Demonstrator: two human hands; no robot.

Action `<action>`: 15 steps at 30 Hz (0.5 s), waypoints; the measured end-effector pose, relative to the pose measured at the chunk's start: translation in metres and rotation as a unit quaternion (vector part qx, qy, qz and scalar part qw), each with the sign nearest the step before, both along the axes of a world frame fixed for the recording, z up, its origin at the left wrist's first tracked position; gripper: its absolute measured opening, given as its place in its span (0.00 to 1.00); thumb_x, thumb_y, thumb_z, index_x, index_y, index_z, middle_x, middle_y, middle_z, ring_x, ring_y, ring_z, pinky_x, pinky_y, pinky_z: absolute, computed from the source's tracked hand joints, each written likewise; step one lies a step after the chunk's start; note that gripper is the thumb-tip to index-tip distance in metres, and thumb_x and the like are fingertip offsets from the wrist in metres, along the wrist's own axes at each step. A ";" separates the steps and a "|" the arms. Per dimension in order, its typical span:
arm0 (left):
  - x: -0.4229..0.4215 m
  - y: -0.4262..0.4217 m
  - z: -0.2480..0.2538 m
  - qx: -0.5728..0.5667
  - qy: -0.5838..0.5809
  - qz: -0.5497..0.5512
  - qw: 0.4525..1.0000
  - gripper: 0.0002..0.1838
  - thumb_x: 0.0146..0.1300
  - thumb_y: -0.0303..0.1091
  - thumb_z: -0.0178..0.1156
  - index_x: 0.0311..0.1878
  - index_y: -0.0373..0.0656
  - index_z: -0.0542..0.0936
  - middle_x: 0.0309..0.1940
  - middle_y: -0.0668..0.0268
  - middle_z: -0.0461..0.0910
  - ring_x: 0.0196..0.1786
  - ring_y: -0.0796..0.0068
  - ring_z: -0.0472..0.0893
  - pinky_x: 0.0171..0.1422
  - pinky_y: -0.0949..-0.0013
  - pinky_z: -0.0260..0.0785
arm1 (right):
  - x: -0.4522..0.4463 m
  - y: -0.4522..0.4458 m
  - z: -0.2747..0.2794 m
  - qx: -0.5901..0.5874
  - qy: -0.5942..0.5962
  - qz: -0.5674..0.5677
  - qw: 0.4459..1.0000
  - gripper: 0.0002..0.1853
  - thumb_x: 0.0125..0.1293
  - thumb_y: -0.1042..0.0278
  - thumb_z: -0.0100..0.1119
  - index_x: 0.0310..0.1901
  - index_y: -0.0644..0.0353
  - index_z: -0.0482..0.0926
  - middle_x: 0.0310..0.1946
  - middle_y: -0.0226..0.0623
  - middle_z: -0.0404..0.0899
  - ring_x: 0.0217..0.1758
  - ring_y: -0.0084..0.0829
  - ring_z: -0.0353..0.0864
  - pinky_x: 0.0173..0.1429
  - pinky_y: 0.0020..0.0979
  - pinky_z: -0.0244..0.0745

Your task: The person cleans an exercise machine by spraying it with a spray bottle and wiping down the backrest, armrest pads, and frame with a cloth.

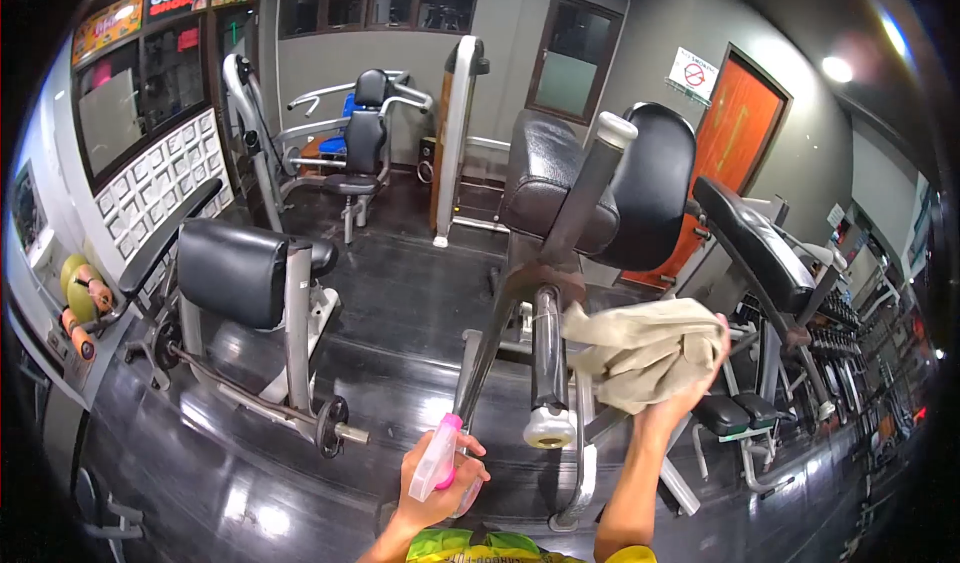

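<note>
My left hand [437,491] is closed around a spray bottle [436,460] with a clear and pink head, low in the view. The bottle's body is mostly covered by my fingers. A crumpled beige cloth [650,353] hangs from my right hand [690,395], whose fingers are largely behind it. The cloth's left edge meets the dark metal bar [548,353] of a gym machine in the view; whether it touches cannot be made out. Black pads [560,178] sit on the machine above the bar, and a pale cap [550,428] ends it.
To the left stands a black padded bench [235,273] with a barbell [330,428] low beside it. Another padded machine [760,248] is at the right. A seated machine [360,153] stands further back, near an orange door [735,133]. Dark floor [390,363] runs between the machines.
</note>
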State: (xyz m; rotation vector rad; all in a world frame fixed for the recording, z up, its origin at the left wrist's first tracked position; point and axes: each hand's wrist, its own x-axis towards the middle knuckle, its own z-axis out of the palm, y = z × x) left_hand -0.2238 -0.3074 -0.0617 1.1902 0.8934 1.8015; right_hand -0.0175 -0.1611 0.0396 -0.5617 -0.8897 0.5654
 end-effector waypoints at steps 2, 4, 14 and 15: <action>-0.011 0.004 0.002 -0.001 0.007 -0.014 1.000 0.14 0.58 0.20 0.61 0.47 0.33 0.69 0.37 0.56 0.79 0.30 0.70 0.84 0.33 0.72 0.76 | 0.001 -0.004 0.003 0.036 -0.048 -0.034 0.998 0.24 0.60 0.67 0.60 0.57 0.59 0.66 0.52 0.38 0.70 0.57 0.30 0.70 0.62 0.34 0.66; -0.023 0.008 0.003 -0.003 0.014 -0.029 0.999 0.14 0.59 0.20 0.60 0.47 0.33 0.69 0.37 0.56 0.79 0.30 0.70 0.84 0.32 0.72 0.76 | 0.014 0.006 -0.016 0.060 -0.189 -0.109 0.974 0.25 0.56 0.65 0.64 0.54 0.62 0.68 0.50 0.37 0.71 0.54 0.30 0.71 0.61 0.33 0.65; -0.069 0.027 0.006 -0.006 0.025 -0.107 0.994 0.14 0.58 0.19 0.59 0.46 0.32 0.68 0.37 0.55 0.79 0.30 0.69 0.84 0.32 0.71 0.77 | -0.076 0.031 -0.029 -0.008 -0.447 -0.240 0.862 0.25 0.56 0.80 0.57 0.58 0.53 0.76 0.54 0.49 0.67 0.59 0.48 0.69 0.65 0.39 0.62; -0.073 0.028 0.006 -0.009 0.026 -0.118 0.993 0.14 0.58 0.19 0.59 0.46 0.32 0.68 0.37 0.55 0.78 0.30 0.69 0.84 0.32 0.71 0.77 | -0.080 0.027 -0.026 -0.016 -0.460 -0.262 0.848 0.26 0.57 0.76 0.60 0.60 0.52 0.74 0.55 0.50 0.66 0.59 0.48 0.69 0.65 0.40 0.63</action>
